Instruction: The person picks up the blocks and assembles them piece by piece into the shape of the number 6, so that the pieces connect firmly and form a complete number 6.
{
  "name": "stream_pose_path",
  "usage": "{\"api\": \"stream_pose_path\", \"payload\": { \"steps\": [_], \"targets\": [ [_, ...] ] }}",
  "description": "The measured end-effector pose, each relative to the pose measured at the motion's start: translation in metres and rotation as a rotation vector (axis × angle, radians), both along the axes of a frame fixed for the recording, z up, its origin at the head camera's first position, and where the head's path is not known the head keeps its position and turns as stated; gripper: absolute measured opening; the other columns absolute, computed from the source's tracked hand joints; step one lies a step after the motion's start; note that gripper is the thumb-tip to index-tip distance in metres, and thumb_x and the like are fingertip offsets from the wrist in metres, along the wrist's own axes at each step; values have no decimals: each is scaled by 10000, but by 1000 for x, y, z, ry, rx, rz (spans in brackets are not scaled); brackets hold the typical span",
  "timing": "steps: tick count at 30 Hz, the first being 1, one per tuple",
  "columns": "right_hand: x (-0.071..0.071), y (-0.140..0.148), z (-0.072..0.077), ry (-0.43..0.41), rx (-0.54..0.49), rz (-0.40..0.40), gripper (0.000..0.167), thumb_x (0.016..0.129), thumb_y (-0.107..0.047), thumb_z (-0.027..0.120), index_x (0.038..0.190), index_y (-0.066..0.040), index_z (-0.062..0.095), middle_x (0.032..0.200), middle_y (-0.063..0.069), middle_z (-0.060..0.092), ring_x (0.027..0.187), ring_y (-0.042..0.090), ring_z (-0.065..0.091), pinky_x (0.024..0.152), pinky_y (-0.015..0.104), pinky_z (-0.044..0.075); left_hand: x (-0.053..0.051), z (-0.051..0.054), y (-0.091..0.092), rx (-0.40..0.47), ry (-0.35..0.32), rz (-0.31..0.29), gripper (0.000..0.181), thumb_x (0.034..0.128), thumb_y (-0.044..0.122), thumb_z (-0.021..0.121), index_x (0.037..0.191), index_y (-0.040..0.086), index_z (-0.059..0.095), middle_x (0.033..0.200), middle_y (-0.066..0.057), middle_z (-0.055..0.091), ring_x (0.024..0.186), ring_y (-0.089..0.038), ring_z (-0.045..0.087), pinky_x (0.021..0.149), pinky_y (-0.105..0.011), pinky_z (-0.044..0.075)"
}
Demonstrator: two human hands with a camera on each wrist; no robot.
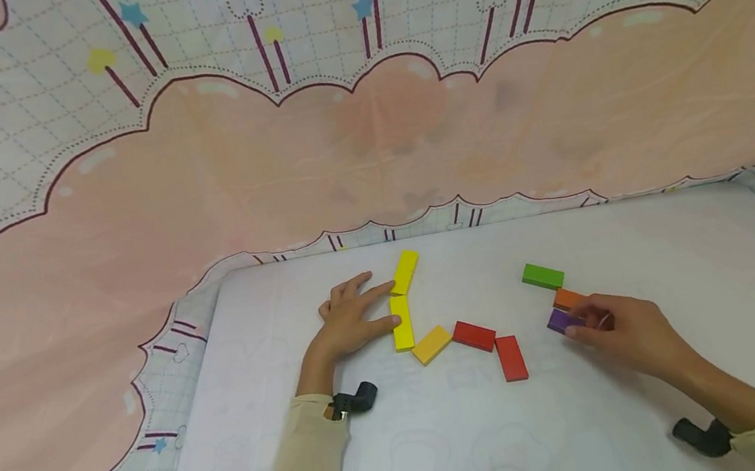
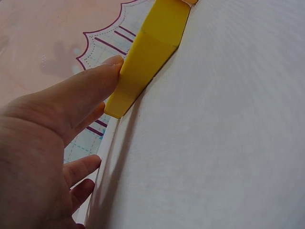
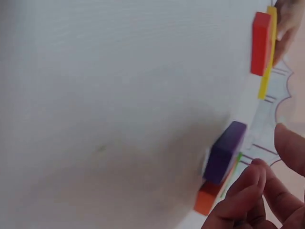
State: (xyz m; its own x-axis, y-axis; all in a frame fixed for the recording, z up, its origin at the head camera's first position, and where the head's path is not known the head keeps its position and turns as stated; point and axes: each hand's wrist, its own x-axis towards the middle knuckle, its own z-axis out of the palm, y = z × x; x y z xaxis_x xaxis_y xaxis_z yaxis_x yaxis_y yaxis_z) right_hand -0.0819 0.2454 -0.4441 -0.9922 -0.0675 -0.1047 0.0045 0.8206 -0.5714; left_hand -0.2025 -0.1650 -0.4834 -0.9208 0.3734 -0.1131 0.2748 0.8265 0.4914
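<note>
My left hand (image 1: 350,323) lies beside two long yellow blocks, with fingers spread. Its thumb touches the lower yellow block (image 1: 403,333), and its index finger reaches the upper yellow block (image 1: 404,270). In the left wrist view the thumb rests against the side of a yellow block (image 2: 152,43). My right hand (image 1: 629,328) is at a purple block (image 1: 561,320), fingers loosely bent. In the right wrist view the fingertips stand just apart from the purple block (image 3: 224,155). An orange block (image 1: 566,298) adjoins the purple one, partly hidden by the hand.
A green block (image 1: 542,276) lies beyond the orange one. An amber block (image 1: 432,345) and two red blocks, one slanted (image 1: 474,336) and one nearer me (image 1: 511,358), continue the row from the yellow ones. Everything sits on a white table (image 1: 454,452) before a patterned cloth (image 1: 366,156).
</note>
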Motion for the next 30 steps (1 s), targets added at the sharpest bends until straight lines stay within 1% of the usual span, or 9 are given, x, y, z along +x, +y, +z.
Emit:
{"api": "stream_pose_path", "payload": {
  "steps": [2,7,12,15,18,24,30],
  "targets": [
    [1,4,-3,6,12,-10,374,885,-339,792,1146,-79,728,885,-1,634,866,190,599,669,241,462,0,0,0,-1,0,0,659,897,555,694,1506,398,497,1688,-26,261,1493,-393,213,1044,-625,215],
    [2,11,-11,29,34,-6,349,867,-292,806,1125,-68,735,889,1,657,852,187,607,688,278,459,0,1,0,-1,-4,2,662,895,554,697,1506,398,496,1688,-26,259,1497,-389,205,1056,-632,207],
    [1,9,-14,-4,63,4,389,835,-283,831,1101,-21,724,858,19,617,817,198,560,670,302,430,-1,1,0,-5,-7,4,662,895,554,699,1506,402,495,1689,-23,257,1499,-388,203,1059,-634,204],
    [1,6,-14,-1,78,19,381,826,-274,839,1097,-27,734,856,27,594,807,197,541,661,292,423,-1,1,0,-12,-6,6,662,894,560,697,1505,404,495,1689,-23,259,1497,-393,209,1055,-631,211],
    [2,3,-14,2,76,27,366,819,-276,845,1106,-70,751,886,30,611,815,191,548,667,289,428,-1,0,1,-13,-4,7,662,892,564,697,1504,407,496,1688,-22,263,1497,-396,213,1049,-630,218],
    [6,-2,-8,-54,41,26,450,828,-337,841,1191,-97,728,943,20,685,862,189,596,701,309,464,-2,-1,0,-18,-3,11,666,891,569,694,1505,408,494,1687,-19,266,1493,-400,216,1051,-631,218],
    [10,-10,-3,-49,-11,50,417,823,-298,846,1178,-117,723,913,-28,679,879,163,606,721,285,463,-2,-2,0,-23,-2,7,665,894,573,689,1507,409,491,1688,-21,262,1493,-402,217,1047,-628,225]
  ]
}}
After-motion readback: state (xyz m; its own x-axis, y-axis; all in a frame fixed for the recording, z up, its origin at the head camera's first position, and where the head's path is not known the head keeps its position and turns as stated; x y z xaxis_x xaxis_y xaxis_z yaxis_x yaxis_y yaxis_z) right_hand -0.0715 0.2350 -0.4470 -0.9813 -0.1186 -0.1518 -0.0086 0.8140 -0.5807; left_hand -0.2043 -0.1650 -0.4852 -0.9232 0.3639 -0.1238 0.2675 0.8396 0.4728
